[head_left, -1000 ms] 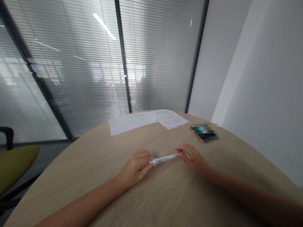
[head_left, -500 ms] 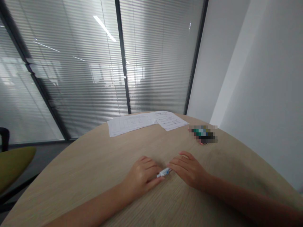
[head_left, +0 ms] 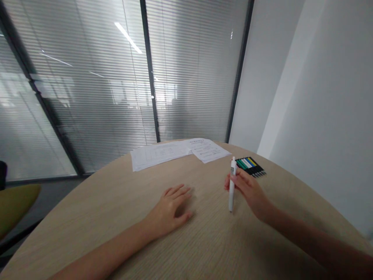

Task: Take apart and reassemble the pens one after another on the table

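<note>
White pen [head_left: 231, 193] released by left hand [head_left: 169, 210].

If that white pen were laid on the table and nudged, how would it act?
The white pen might roll, since its barrel looks slim and roundish. It is probably light, as the right hand holds it up by the fingers alone. It is likely stiff: it looks straight, with no sag.

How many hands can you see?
2. The left hand is open, to the left of the white pen; the right hand holds that pen over the table.
</note>
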Tool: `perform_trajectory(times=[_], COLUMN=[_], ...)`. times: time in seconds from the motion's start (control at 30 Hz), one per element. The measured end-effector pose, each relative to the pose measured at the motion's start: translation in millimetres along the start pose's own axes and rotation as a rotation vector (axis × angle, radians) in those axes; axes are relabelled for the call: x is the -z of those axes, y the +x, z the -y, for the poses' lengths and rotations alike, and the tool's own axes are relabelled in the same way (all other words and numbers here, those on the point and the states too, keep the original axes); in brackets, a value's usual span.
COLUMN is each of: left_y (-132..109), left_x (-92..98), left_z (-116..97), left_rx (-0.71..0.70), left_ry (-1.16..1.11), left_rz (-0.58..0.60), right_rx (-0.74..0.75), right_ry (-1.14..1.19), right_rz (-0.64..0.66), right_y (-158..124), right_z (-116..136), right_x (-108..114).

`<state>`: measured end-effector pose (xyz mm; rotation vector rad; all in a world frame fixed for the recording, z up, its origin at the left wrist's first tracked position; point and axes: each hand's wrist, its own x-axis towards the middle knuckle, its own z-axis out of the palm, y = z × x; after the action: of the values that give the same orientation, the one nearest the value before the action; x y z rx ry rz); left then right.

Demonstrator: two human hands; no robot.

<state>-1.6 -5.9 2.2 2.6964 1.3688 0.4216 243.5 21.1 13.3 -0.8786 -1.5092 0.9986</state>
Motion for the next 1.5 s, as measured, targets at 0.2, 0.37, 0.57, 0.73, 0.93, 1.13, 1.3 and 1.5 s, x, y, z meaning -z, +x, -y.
perform_trajectory(times=[0.2,0.37,0.57,0.73,0.93,1.13,1.3,1.5], left_y=[-1.6,-0.9,-1.4,-1.1,-1.3,-1.7,-1.4,-2.3], left_x=[-2.4,0.4,-0.1,-1.4,-0.9,-0.2,-0.6,-2.0], left_z=[-1.4,-3.6,-2.2,-0.7,-2.1,-2.3,-1.8,-0.9], left_rx=[0.044,0.049,0.028,0.015,0.023,0.025,0.025,0.016], left_ry=[0.101,0.155,0.135,0.134,0.111,0.117,0.132,0.121], left_rz=[0.174,0.23,0.185,0.166,0.163,0.174,0.18,0.162], right_rx=[-0.448,-0.531,-0.574,-0.602,-0.642,-0.615,-0.563,-0.553], right_ry=[0.605,0.733,0.828,0.909,0.991,1.055,1.062,1.025], right_rz=[0.06,0.094,0.163,0.361,0.47,0.45,0.417,0.395], right_y=[15.3,18.9,20.2,15.7,11.0,11.5,12.7,15.5], right_z=[-4.7,-16.7,-21.2,-15.2,-12.3,-13.5,-8.8,-6.2], right_x=[5.9,8.6,9.0,12.0,12.3,14.9,18.1,20.9])
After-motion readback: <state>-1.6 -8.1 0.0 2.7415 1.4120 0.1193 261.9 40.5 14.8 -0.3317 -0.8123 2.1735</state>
